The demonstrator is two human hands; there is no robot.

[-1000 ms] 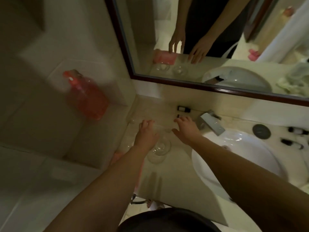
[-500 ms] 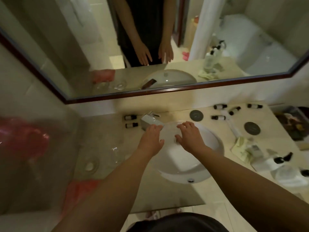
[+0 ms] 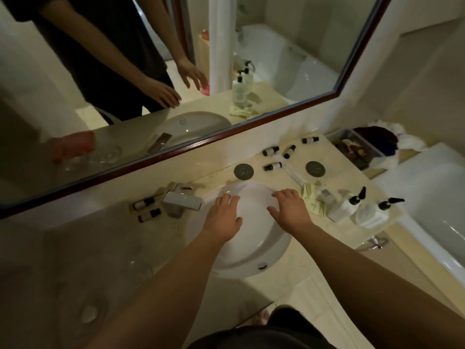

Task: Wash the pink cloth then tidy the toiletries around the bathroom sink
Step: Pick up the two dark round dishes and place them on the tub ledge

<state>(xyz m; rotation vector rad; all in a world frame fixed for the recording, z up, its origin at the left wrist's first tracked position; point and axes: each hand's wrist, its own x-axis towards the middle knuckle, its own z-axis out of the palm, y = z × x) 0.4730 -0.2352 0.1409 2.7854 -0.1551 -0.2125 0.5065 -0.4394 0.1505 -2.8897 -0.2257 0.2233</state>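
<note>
Your left hand (image 3: 222, 217) and right hand (image 3: 292, 212) hover over the sink (image 3: 254, 250), fingers spread and holding nothing. The pink cloth (image 3: 73, 144) shows only as a blurred mirror reflection, far left of your fingers. Since half a second ago, both hands have drawn apart; small bottles (image 3: 273, 166) lie beyond your right fingers.

Pink cloth (image 3: 73, 146): blurred mirror reflection only.

We can read no text, brand or number anywhere. The small dark-capped bottles (image 3: 271, 150) by the mirror and the white pump bottles (image 3: 344, 207) right of the sink carry labels, but these are too small and dim for us to make out.
</note>
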